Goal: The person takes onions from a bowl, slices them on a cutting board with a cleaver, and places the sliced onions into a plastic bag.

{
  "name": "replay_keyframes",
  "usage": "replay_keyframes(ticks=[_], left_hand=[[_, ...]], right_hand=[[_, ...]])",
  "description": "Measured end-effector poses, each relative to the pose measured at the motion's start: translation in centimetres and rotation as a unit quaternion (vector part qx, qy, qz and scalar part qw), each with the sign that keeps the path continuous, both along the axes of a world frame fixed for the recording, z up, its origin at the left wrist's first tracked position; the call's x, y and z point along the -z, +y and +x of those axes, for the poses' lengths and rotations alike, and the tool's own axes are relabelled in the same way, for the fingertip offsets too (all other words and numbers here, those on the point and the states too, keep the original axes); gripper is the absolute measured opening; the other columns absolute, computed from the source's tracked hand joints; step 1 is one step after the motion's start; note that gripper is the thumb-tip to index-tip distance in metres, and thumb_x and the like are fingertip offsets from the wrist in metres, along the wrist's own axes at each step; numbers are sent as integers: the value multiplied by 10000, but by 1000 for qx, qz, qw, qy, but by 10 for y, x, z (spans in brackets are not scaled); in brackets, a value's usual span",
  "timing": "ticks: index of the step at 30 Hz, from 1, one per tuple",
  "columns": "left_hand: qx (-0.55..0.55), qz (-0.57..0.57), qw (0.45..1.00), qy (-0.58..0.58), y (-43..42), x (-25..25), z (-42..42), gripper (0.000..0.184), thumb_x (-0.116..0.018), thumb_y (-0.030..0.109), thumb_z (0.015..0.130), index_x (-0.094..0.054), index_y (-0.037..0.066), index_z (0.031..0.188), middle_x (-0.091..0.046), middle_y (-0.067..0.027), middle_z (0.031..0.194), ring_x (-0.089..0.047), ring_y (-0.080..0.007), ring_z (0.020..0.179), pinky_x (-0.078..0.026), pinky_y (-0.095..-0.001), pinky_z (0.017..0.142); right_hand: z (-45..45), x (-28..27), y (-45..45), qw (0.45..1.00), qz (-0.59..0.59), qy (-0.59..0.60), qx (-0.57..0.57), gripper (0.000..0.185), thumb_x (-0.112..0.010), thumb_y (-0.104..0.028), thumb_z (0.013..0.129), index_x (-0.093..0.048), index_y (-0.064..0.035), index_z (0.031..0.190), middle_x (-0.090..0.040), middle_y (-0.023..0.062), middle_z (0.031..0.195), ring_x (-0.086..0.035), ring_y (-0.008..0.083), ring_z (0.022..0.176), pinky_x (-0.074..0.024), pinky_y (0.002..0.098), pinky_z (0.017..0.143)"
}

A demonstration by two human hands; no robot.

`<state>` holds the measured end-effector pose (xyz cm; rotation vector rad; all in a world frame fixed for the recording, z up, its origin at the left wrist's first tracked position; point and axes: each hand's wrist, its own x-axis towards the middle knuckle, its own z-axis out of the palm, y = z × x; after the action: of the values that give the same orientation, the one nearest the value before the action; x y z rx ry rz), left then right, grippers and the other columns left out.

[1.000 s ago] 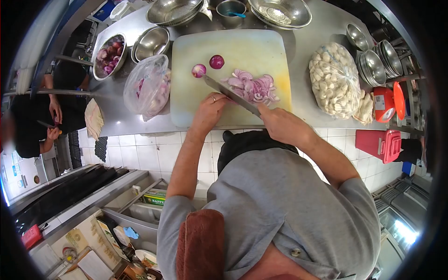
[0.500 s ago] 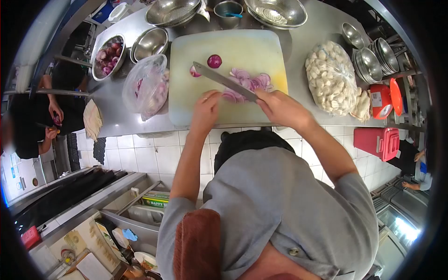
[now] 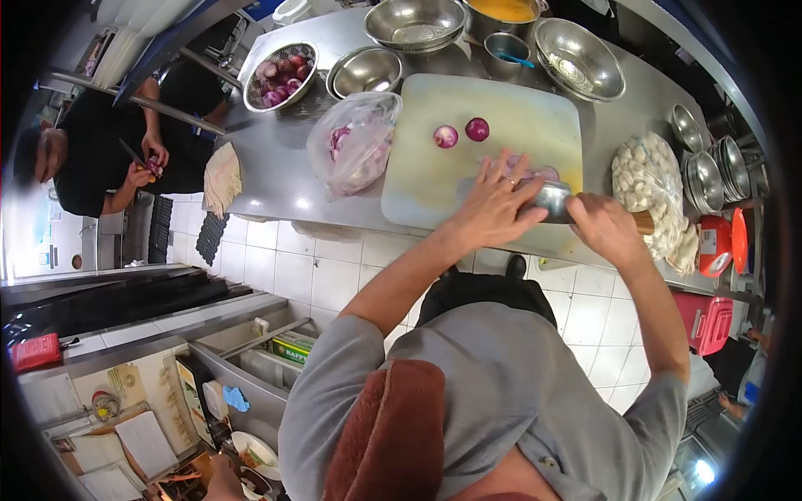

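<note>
My right hand (image 3: 608,230) is closed round the knife, whose wooden handle (image 3: 643,221) shows past it. The blade (image 3: 551,202) lies low over the board, partly hidden. My left hand (image 3: 499,204) is spread with its fingers apart, over the blade and the sliced onion (image 3: 547,174), and covers much of both. On the cutting board (image 3: 426,179), behind my hands, are a cut onion (image 3: 445,136) and a purple onion (image 3: 477,129), side by side and apart.
Left of the board are a bag of onions (image 3: 355,150), a bowl (image 3: 368,73) and an onion colander (image 3: 281,77). Garlic bags (image 3: 647,179) and stacked bowls (image 3: 703,182) stand right. A person (image 3: 92,150) holds a knife and onion at far left.
The view has turned. My left hand has opened from its curled shape and moved over the slices. The knife, raised earlier, is down flat near the board's front right.
</note>
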<state>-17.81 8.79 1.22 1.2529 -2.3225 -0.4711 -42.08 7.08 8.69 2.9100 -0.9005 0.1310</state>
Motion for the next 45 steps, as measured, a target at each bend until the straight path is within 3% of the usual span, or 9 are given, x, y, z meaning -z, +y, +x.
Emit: replay_keyframes(ticks=[9,12,14,20,24,26,29,35,45], left_hand=[[-52,-13,997,51,-6,75,36,603,-497,381,1014,-382,29,1491,-247,-311,1570,-181,-489,1471,-190,-556,1191],[-165,25,975,147,10,75,16,766,-584,377,967,-275,-88,1491,-259,-333,1550,-232,-510,1444,-219,-532,1191],[-212,16,971,112,20,70,2,825,-630,334,946,-220,-144,1479,-271,-340,1539,-251,-498,1440,-243,-520,1184],[-331,-149,932,7,33,10,53,722,-669,162,886,-319,-67,1474,-335,-316,1505,-337,-466,1403,-313,-486,1154],[-466,-243,848,-64,24,-26,146,639,-669,168,851,-431,0,1419,-501,-272,1367,-438,-438,1313,-379,-483,1092],[-475,83,855,-193,19,-38,161,452,-650,199,841,-586,21,1252,-634,-199,1179,-535,-393,1184,-436,-476,998],[-303,55,861,-404,20,17,176,282,-618,217,841,-696,55,1058,-695,-145,1033,-586,-355,1116,-450,-480,945],[-314,108,943,29,-19,29,239,221,-622,299,836,-740,122,897,-695,-131,1038,-558,-355,1166,-402,-552,980],[-389,-9,902,-186,-53,-5,190,609,-827,538,596,-651,56,924,-532,-212,1350,-461,-414,1266,-400,-520,1018]], right_hand=[[-84,-48,34,992,22,-5,122,341,-670,-89,841,-504,-79,1140,-634,124,814,-670,286,720,-531,377,607],[-100,-13,42,924,231,-191,236,304,-656,-119,918,-496,-64,1170,-582,86,703,-630,224,611,-488,345,521],[-103,19,49,722,496,-330,353,278,-592,-151,986,-479,-35,1212,-512,33,642,-533,139,508,-436,297,447],[-93,60,59,551,557,-507,360,291,-538,-188,1019,-483,-2,1235,-488,23,663,-443,104,451,-401,270,390],[-92,66,44,569,566,-508,313,225,-525,-184,1023,-501,-17,1172,-493,20,668,-453,102,456,-398,263,386],[-85,72,31,592,561,-502,287,197,-521,-184,1024,-504,-35,1151,-492,18,666,-454,100,452,-400,260,382],[-76,69,27,595,558,-504,283,191,-529,-176,1019,-519,-51,1163,-489,14,664,-450,97,445,-402,256,378],[-61,69,35,593,548,-505,305,205,-528,-173,1018,-527,-49,1181,-487,17,663,-455,101,442,-408,262,369],[-45,65,46,586,532,-510,336,282,-545,-170,1011,-501,-23,1247,-497,22,665,-467,104,449,-415,270,375]])
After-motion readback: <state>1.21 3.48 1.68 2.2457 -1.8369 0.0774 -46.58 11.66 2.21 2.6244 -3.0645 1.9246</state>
